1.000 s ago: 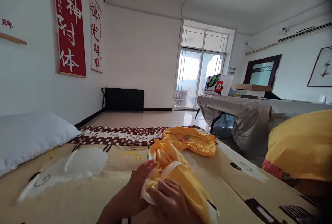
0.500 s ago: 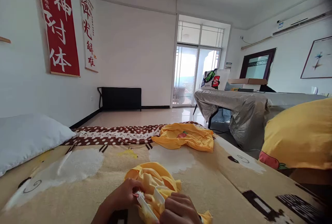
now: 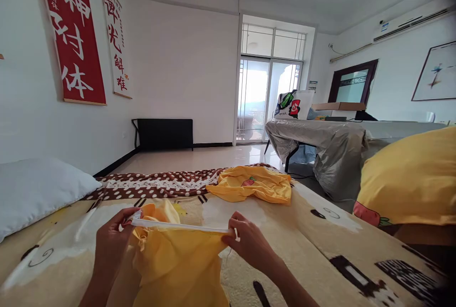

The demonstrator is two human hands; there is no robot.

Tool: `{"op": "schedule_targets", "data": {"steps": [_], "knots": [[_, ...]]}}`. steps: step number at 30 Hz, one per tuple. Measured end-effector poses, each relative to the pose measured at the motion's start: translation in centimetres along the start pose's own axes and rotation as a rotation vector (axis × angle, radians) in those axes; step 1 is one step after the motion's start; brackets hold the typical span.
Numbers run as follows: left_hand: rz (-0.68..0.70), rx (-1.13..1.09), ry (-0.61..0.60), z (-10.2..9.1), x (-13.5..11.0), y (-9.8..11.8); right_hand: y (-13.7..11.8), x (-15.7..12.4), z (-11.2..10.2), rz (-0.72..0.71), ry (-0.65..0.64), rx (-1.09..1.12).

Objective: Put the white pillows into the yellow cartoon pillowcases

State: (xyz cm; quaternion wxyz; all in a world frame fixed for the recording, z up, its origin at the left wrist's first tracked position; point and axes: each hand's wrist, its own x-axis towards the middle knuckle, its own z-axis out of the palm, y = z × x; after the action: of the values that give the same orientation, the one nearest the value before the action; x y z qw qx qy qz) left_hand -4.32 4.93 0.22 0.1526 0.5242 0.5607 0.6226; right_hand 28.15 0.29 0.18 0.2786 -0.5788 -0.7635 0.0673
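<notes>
A yellow pillowcase (image 3: 178, 259) with a white zipper edge hangs between my hands over the bed. My left hand (image 3: 112, 243) pinches the left end of that white edge. At the right end, my right hand (image 3: 249, 243) pinches the same edge, so it is stretched straight and level. The yellow cloth droops below the edge toward me. A second yellow pillowcase (image 3: 252, 184) with a carrot print lies crumpled farther up the bed, untouched.
A beige patterned blanket (image 3: 320, 236) covers the bed, with a brown dotted cloth (image 3: 156, 183) at its far end. A white pillow (image 3: 39, 188) lies at left and a yellow pillow (image 3: 409, 179) at right. A covered table (image 3: 320, 143) stands beyond.
My hands, close together on the bunched cloth before, have moved apart and upward, pulling the white zipper edge taut between them and opening the pillowcase out.
</notes>
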Motion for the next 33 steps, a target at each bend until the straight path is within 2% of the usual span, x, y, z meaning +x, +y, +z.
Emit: {"op": "schedule_targets", "data": {"steps": [2, 5, 10, 12, 13, 15, 18, 20, 21, 23, 24, 26, 28, 29, 32, 33], "knots": [[-0.029, -0.013, -0.019, -1.1, -0.4, 1.4, 1.1, 0.9, 0.4, 0.009, 0.129, 0.045], [-0.041, 0.018, -0.154, -1.6, -1.3, 3.6, 2.6, 1.7, 0.1, -0.001, 0.395, 0.072], [0.039, 0.082, -0.614, -0.1, -3.5, 5.8, 4.8, 1.7, -2.3, -0.001, 0.869, 0.126], [0.07, 0.13, -0.771, 0.4, -4.1, 6.2, 5.3, 1.6, -3.1, 0.05, 0.966, 0.168], [0.074, 0.143, -0.834, 0.4, -4.3, 6.3, 5.5, 1.6, -3.4, 0.086, 0.963, 0.207], [0.038, 0.148, -0.967, 0.3, -4.5, 6.2, 6.0, 1.8, -3.4, 0.152, 0.858, 0.304], [-0.068, 0.101, -1.194, -0.2, -4.5, 5.9, 6.9, 2.5, -2.4, 0.201, 0.599, 0.399], [-0.117, 0.046, -1.296, -0.2, -4.4, 5.6, 7.6, 3.0, -1.4, 0.228, 0.416, 0.416], [-0.114, 0.032, -1.31, 0.0, -4.4, 5.5, 7.8, 3.1, -0.9, 0.243, 0.316, 0.419], [-0.092, 0.022, -1.241, 0.6, -4.3, 5.2, 7.5, 3.1, -0.3, 0.241, 0.167, 0.382], [-0.08, 0.018, -1.176, 1.0, -4.2, 5.1, 6.8, 2.8, -0.2, 0.223, 0.142, 0.34], [-0.082, -0.011, -1.027, 1.7, -4.0, 4.8, 4.6, 1.7, -0.3, 0.152, 0.175, 0.247], [-0.111, -0.06, -0.928, 2.3, -3.9, 4.6, 1.6, -0.2, -0.3, -0.001, 0.183, 0.205], [-0.118, -0.076, -0.897, 2.5, -3.8, 4.4, 0.2, -1.3, -0.1, -0.138, 0.117, 0.211], [-0.096, -0.081, -0.814, 2.9, -3.7, 3.9, -3.2, -4.4, 2.0, -0.711, -0.228, 0.153], [-0.083, -0.072, -0.784, 3.0, -3.7, 3.6, -3.9, -5.0, 3.2, -0.815, -0.284, 0.117]]}}
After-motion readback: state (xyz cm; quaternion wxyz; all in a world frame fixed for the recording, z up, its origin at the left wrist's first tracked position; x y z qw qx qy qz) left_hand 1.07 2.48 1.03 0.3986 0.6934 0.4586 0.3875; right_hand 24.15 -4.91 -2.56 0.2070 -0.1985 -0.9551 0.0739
